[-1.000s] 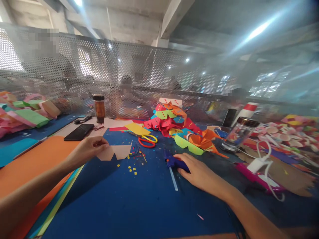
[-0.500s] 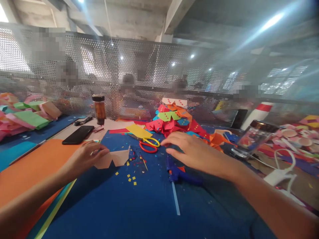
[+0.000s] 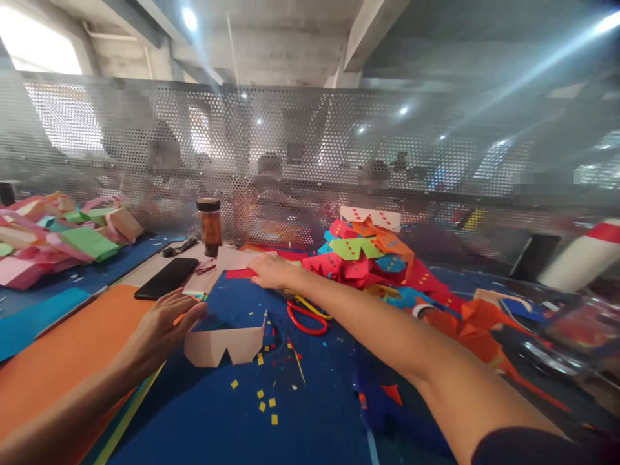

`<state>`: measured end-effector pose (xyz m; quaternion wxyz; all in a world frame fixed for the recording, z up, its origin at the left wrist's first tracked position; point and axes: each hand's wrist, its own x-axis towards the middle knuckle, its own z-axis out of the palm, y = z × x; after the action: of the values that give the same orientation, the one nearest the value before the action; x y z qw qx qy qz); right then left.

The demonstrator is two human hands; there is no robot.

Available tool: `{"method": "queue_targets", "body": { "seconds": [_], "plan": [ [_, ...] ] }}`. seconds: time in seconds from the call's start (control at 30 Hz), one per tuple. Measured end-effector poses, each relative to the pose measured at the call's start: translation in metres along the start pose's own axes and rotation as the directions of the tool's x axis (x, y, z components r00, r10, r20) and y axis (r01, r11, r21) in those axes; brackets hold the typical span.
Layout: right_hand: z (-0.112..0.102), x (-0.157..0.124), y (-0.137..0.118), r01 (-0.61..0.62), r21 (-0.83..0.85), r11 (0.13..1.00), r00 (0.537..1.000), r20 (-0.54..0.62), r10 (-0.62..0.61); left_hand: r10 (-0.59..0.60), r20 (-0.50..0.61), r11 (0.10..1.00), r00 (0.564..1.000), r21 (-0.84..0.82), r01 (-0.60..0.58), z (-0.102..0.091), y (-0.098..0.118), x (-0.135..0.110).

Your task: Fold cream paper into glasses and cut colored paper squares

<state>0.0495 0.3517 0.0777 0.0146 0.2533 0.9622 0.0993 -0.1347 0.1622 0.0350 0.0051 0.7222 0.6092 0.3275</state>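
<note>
My left hand (image 3: pixel 169 320) hovers over the stacked orange paper (image 3: pixel 92 342), fingers loosely apart and nothing visibly held. Just right of it, a pale paper mask shape (image 3: pixel 225 345) with a notch in its lower edge lies on the blue table (image 3: pixel 208 420). My right hand (image 3: pixel 274 270) reaches far across the table, its fingers stretched over a pale paper sheet (image 3: pixel 233 259) beside red paper (image 3: pixel 241 274); the fingertips are partly hidden. Below my right forearm lie scissors (image 3: pixel 307 320) with red and yellow handles. Small yellow paper squares (image 3: pixel 272 402) are scattered near the mask.
Behind the forearm rises a pile of dotted coloured paper masks (image 3: pixel 356 248). A dark phone (image 3: pixel 166 278) and a lidded jar (image 3: pixel 210 226) stand left of centre. A blue glue gun (image 3: pixel 387 407) lies in shadow under my right arm. A perforated metal screen (image 3: pixel 290 142) closes off the back.
My right hand has swung left and forward, from above the glue gun to the pale sheet. My left hand has come off the mask. The view has shifted rightward across the scene's left side.
</note>
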Motion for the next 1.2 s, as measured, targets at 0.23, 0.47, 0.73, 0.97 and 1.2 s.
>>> {"method": "queue_targets", "body": {
  "seconds": [0.23,0.47,0.73,0.97,1.2],
  "plan": [
    [0.021,0.009,0.001,0.034,-0.056,0.998,0.997,-0.068,-0.038,-0.013,-0.032,0.999,0.999,-0.033,0.012,-0.005,0.005,-0.002],
    [0.030,0.008,-0.005,0.109,-0.036,0.993,0.976,-0.188,-0.114,-0.034,-0.018,0.996,0.999,-0.086,0.032,-0.005,0.012,-0.002],
    [0.045,0.021,0.003,0.060,0.001,0.998,0.972,-0.227,-0.058,-0.065,-0.005,0.993,0.998,-0.100,0.064,-0.003,0.012,-0.003],
    [0.053,0.030,0.010,0.007,0.033,0.999,0.972,-0.235,0.001,-0.094,0.024,0.988,0.995,-0.118,0.096,-0.002,0.013,-0.003],
    [0.051,0.032,0.020,-0.025,0.057,0.998,0.962,-0.271,0.040,-0.094,0.032,0.988,0.995,-0.122,0.097,0.000,0.011,-0.002]
  ]
}}
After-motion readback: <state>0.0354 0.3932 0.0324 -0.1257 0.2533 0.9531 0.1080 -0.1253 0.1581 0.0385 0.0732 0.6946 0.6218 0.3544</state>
